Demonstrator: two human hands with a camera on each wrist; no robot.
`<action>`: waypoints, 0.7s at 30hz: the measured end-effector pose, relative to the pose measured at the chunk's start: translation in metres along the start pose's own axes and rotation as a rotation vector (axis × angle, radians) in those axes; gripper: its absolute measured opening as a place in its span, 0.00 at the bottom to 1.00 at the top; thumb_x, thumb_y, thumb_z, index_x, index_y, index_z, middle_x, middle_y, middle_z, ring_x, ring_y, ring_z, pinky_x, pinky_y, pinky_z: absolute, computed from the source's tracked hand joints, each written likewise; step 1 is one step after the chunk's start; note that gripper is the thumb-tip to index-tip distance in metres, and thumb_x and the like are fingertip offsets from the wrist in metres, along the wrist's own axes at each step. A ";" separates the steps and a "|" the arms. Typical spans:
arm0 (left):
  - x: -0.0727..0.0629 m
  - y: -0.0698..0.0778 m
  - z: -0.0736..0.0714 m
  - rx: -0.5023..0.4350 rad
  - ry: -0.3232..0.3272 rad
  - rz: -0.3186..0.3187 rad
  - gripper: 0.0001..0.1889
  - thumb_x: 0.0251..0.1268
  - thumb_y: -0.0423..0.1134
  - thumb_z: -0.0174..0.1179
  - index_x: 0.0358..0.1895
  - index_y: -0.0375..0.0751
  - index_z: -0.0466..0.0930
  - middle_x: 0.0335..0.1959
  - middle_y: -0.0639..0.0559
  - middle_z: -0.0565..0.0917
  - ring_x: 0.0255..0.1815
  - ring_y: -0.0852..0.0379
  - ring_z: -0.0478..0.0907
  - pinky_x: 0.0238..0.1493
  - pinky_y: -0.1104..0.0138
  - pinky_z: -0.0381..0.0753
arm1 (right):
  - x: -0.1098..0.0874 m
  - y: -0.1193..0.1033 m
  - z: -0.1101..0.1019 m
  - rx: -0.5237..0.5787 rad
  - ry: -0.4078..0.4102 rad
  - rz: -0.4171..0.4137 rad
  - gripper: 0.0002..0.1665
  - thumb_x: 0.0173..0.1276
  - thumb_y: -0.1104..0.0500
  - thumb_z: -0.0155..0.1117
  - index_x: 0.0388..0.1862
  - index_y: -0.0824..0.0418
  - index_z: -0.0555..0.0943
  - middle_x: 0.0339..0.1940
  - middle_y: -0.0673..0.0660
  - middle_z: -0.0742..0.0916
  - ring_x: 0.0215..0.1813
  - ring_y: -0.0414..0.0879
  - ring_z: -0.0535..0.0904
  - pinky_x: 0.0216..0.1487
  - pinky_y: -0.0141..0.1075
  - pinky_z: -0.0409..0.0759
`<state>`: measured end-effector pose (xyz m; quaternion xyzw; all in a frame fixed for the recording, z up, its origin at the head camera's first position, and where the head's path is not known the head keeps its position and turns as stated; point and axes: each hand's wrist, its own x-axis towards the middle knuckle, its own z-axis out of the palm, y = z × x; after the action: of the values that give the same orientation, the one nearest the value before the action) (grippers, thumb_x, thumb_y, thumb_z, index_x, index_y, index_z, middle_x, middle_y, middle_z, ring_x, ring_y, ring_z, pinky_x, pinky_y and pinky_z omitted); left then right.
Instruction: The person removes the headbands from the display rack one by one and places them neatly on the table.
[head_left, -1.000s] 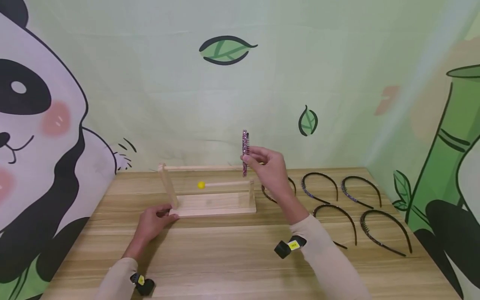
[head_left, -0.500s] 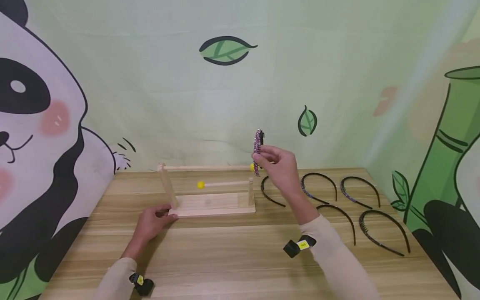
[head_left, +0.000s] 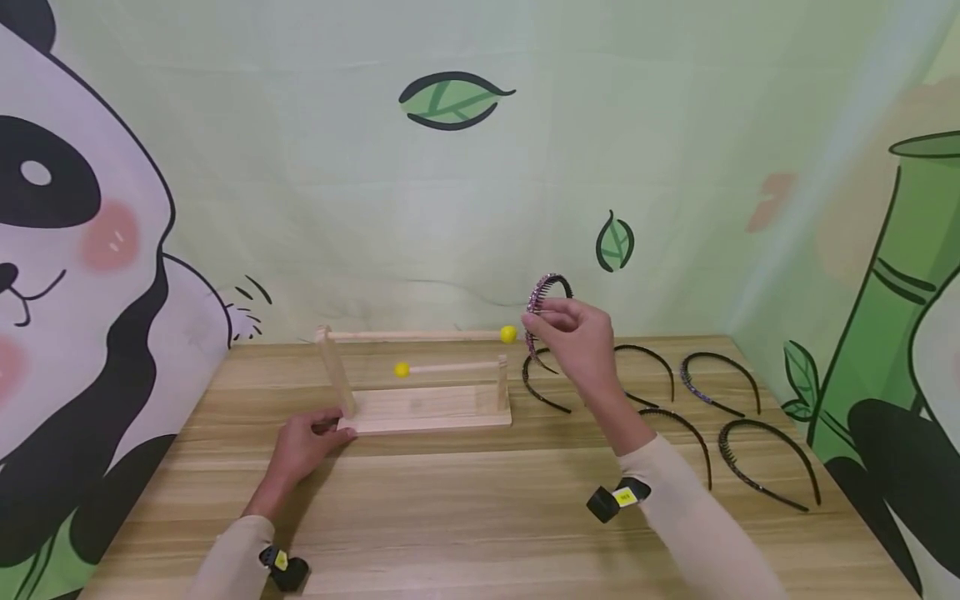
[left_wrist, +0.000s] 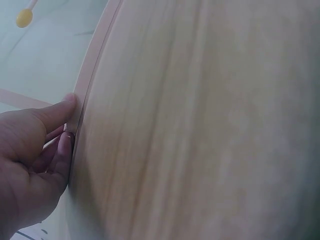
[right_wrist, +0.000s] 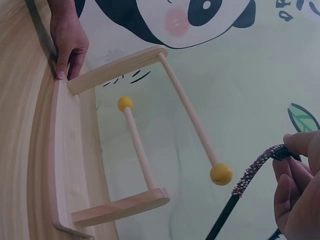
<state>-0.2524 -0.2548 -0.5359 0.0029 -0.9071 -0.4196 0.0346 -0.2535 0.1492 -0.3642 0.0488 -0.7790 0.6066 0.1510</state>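
Note:
My right hand (head_left: 577,342) pinches a headband (head_left: 537,298) with pinkish glitter and comb teeth, raised above the table. In the right wrist view the headband (right_wrist: 257,169) shows its sparkly band and a bare black end near the yellow ball (right_wrist: 221,174) of the upper rod. The wooden rack (head_left: 431,408) has a flat base, two posts and two rods, each with a yellow ball tip; nothing hangs on the rods. At its left front corner my left hand (head_left: 306,446) grips the base edge (left_wrist: 87,82) between thumb (left_wrist: 64,107) and fingers.
Several black headbands lie on the wood-grain table (head_left: 465,517) to the right, among them a blue-glittered one (head_left: 697,390) and a toothed one (head_left: 813,467) nearest the right edge. A printed panda-and-leaf backdrop (head_left: 525,200) stands behind the table.
My right hand has moved right with the headband, from over the upper rod to beyond its ball end. The headband has turned, showing its curve. My left hand stays on the rack.

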 end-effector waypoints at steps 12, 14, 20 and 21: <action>0.001 0.000 0.001 0.003 -0.004 -0.004 0.25 0.65 0.42 0.72 0.60 0.31 0.82 0.55 0.34 0.86 0.52 0.42 0.84 0.51 0.53 0.82 | -0.016 0.018 0.001 -0.040 0.041 0.057 0.22 0.63 0.51 0.79 0.49 0.63 0.86 0.40 0.57 0.92 0.44 0.45 0.87 0.42 0.29 0.82; 0.001 0.000 0.001 -0.001 -0.007 -0.007 0.25 0.65 0.42 0.72 0.60 0.31 0.82 0.55 0.34 0.86 0.52 0.42 0.84 0.51 0.53 0.82 | -0.019 0.020 0.002 -0.042 0.048 0.082 0.21 0.62 0.51 0.79 0.47 0.63 0.86 0.39 0.57 0.92 0.43 0.45 0.87 0.40 0.29 0.82; 0.000 0.000 0.001 -0.003 -0.011 -0.015 0.24 0.66 0.42 0.71 0.61 0.32 0.82 0.56 0.34 0.85 0.53 0.42 0.84 0.52 0.51 0.81 | -0.028 0.029 0.004 -0.077 0.070 0.148 0.20 0.60 0.50 0.80 0.45 0.60 0.86 0.38 0.55 0.92 0.42 0.44 0.87 0.38 0.30 0.81; 0.000 0.000 0.001 -0.002 -0.010 -0.014 0.24 0.66 0.42 0.71 0.61 0.32 0.82 0.56 0.34 0.85 0.53 0.42 0.84 0.53 0.51 0.81 | -0.030 0.032 0.005 -0.080 0.072 0.160 0.20 0.60 0.50 0.80 0.45 0.60 0.86 0.38 0.55 0.92 0.42 0.44 0.87 0.38 0.31 0.82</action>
<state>-0.2529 -0.2540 -0.5367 0.0072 -0.9068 -0.4207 0.0268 -0.2341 0.1495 -0.4034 -0.0413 -0.7981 0.5866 0.1316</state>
